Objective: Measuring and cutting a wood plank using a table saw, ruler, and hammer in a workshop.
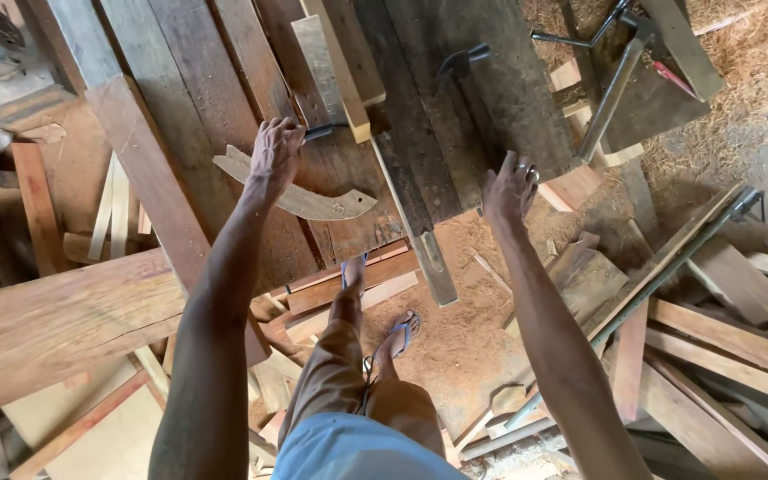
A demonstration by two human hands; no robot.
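My left hand (275,153) is closed around a short dark tool handle (320,132) on the dark plank workbench (224,80). Just below that hand lies a curved, pale wooden piece (308,200) with a pointed notch at its right end. My right hand (508,188) rests on the near right edge of the bench, fingers spread, holding nothing; a ring shows on one finger. A claw hammer (460,62) lies on the bench above and between the hands.
A light wood strip (341,67) and a long narrow batten (416,227) lie across the bench. Metal clamp bars (609,93) sit at top right. Reddish planks (55,316) are stacked left, offcuts and a metal bar (668,267) right. My sandalled feet (393,342) stand on sawdust.
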